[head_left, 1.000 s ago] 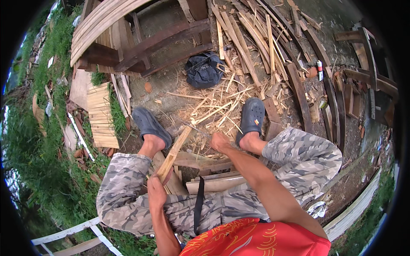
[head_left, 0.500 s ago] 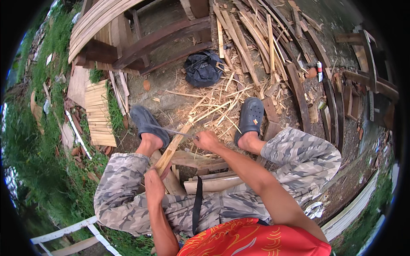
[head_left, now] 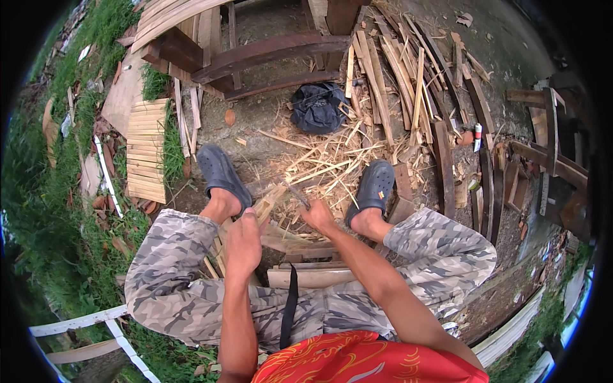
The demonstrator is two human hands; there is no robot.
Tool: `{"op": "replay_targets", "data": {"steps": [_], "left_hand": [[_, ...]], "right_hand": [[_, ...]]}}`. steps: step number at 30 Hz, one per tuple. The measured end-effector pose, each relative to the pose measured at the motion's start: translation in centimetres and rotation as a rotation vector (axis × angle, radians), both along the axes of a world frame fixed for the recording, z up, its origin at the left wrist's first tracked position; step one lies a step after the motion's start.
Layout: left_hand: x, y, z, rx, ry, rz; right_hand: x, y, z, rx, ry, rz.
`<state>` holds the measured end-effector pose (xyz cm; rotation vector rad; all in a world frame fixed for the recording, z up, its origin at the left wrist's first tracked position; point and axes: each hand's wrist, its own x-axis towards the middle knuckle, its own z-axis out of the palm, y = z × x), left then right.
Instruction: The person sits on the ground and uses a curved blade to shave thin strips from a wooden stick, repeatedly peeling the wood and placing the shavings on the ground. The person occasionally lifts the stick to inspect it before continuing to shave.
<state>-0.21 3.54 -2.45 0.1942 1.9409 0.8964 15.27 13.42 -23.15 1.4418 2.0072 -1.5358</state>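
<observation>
My left hand [head_left: 244, 241] is closed around a pale wooden strip [head_left: 271, 203], gripping it low down between my knees. The strip's far end points up and away toward the shavings. In my right hand [head_left: 318, 217] is a knife [head_left: 297, 195], its handle mostly covered by the fingers. Its thin grey blade slants up and left to the strip's far end; whether the edge touches the wood I cannot tell. Beneath and beyond both hands lies a pile of wood shavings [head_left: 338, 163]. Short pieces of timber [head_left: 313, 277] lie under my wrists.
My feet in dark clogs [head_left: 220, 175] flank the shavings. A black plastic bag [head_left: 317, 107] sits beyond them, before a wooden bench frame [head_left: 271, 54]. Long wood strips [head_left: 399, 83] are heaped at the far right. A slatted panel [head_left: 146, 150] lies on the left by the grass.
My left hand has risen along the strip, away from me. The knife has swung from lying across the strip to pointing along its far end. The view has shifted slightly.
</observation>
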Motion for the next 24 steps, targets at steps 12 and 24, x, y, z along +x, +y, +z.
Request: {"op": "replay_targets", "data": {"steps": [12, 24], "left_hand": [[0.4, -1.3, 1.0, -0.149, 0.127, -0.179], [0.3, -3.4, -1.0, -0.009, 0.081, -0.116]], "right_hand": [[3.0, -3.0, -2.7, 0.003, -0.258, 0.079], [3.0, -2.2, -3.0, 0.024, -0.310, 0.122]]}}
